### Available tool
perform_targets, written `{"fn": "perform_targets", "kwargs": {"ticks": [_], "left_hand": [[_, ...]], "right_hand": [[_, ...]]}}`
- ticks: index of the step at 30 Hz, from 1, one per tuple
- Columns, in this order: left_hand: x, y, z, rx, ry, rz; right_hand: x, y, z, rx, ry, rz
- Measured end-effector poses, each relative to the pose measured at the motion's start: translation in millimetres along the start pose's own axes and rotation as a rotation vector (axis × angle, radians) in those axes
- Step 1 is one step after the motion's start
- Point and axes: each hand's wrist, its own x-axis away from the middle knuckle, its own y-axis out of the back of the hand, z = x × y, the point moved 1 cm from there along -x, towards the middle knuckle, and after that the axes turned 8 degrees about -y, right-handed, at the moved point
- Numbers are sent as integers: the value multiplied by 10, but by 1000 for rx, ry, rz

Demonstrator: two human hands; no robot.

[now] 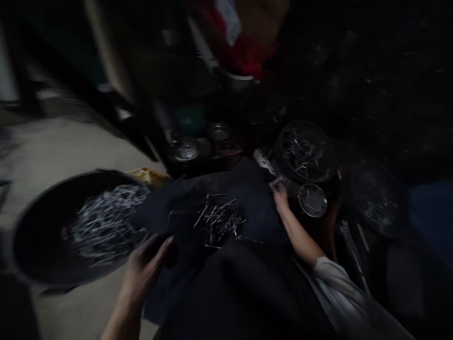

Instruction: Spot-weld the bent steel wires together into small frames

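A pale grey, smooth floor (85, 141) spreads out, with a yellow, rough-textured object (152, 176) by its right edge, partly hidden. Past its far edge leans a blurred, pale beige post (106, 47). Farther right stand a dim, dark green object (191, 117) and a pale-rimmed round container (237, 78) with crumpled red sheeting (247, 53) over it, beside a flat brown panel (264, 21).
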Motion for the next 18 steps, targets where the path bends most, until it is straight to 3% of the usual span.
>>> {"fn": "perform_targets", "kwargs": {"ticks": [2, 5, 10, 15, 18], "left_hand": [[-183, -26, -220, 244, 29, -52], [-527, -142, -374, 562, 64, -133], [-903, -399, -447, 723, 73, -124], [-961, -501, -509, 706, -2, -128], [-946, -490, -513, 688, -28, -144]], "right_hand": [[48, -79, 140, -38, 21, 43], [20, -169, 426, -105, 42, 173], [262, -639, 1029, -114, 107, 534], [612, -1176, 1501, 89, 467, 956], [675, -1382, 1579, 223, 724, 1083]]}}
